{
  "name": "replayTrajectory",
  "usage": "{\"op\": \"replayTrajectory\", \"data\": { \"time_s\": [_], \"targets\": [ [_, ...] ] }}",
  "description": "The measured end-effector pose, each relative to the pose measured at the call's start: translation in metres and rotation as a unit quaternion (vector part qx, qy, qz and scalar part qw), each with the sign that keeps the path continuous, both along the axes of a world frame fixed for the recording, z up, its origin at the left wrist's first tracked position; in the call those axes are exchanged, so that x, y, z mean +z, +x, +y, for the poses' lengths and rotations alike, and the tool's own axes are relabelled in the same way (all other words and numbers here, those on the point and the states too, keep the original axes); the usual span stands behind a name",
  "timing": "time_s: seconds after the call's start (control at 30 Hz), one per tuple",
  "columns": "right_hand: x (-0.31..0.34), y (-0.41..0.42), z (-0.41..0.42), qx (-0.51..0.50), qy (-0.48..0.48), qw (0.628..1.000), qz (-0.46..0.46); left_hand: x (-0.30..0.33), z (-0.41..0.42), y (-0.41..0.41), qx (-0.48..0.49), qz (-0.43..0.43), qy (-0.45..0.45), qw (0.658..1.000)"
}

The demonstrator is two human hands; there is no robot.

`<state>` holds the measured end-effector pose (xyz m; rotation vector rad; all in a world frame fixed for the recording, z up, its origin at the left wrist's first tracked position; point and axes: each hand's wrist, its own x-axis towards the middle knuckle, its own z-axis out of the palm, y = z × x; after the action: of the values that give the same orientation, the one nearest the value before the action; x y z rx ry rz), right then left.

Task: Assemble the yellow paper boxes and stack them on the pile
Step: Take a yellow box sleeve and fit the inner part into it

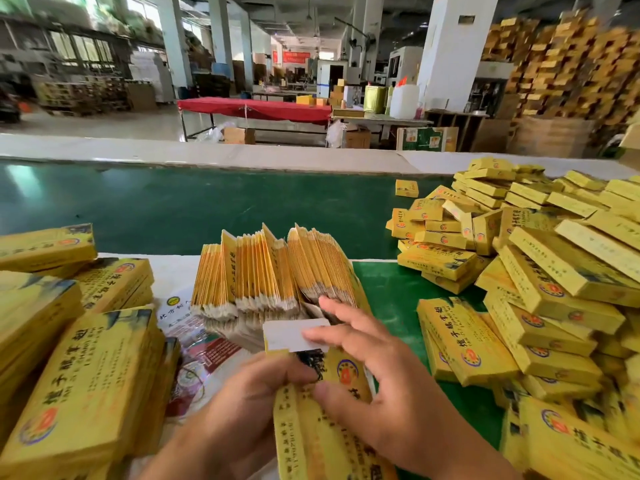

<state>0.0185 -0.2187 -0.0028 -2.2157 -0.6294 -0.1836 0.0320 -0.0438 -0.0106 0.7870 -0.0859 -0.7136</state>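
A yellow paper box [332,420] with dark print is held upright in front of me, its white end flap [294,336] standing open at the top. My left hand [242,403] grips its left side. My right hand [377,386] holds its right side, with fingers spread and fingertips on the flap. Behind it, several bundles of flat unfolded box blanks [270,271] stand on edge. A big loose pile of assembled yellow boxes [540,271] covers the table on the right.
Stacks of flat yellow blanks [79,382] lie at the left, over a printed plastic sheet [201,362]. A green conveyor belt [173,202] runs across behind the work surface. One lone box [407,188] sits on the belt. Tall box stacks [568,57] rise at the far right.
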Motion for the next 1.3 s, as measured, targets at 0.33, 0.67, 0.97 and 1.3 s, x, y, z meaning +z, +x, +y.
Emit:
{"op": "replayTrajectory", "data": {
  "time_s": [0.33,0.67,0.97,1.3],
  "targets": [
    [-0.005,-0.001,0.001,-0.014,0.015,0.998,-0.053,0.004,0.000,-0.005,-0.073,-0.070,-0.077,0.992],
    [0.004,-0.006,0.002,0.020,0.090,0.996,0.021,0.008,-0.004,-0.004,-0.050,-0.191,0.059,0.979],
    [0.009,-0.002,-0.010,0.080,0.241,0.952,0.170,0.011,-0.003,-0.004,-0.145,-0.171,0.053,0.973],
    [0.001,0.005,-0.008,-0.035,0.261,0.956,0.132,0.007,-0.001,0.001,-0.043,-0.166,0.103,0.980]
  ]
}}
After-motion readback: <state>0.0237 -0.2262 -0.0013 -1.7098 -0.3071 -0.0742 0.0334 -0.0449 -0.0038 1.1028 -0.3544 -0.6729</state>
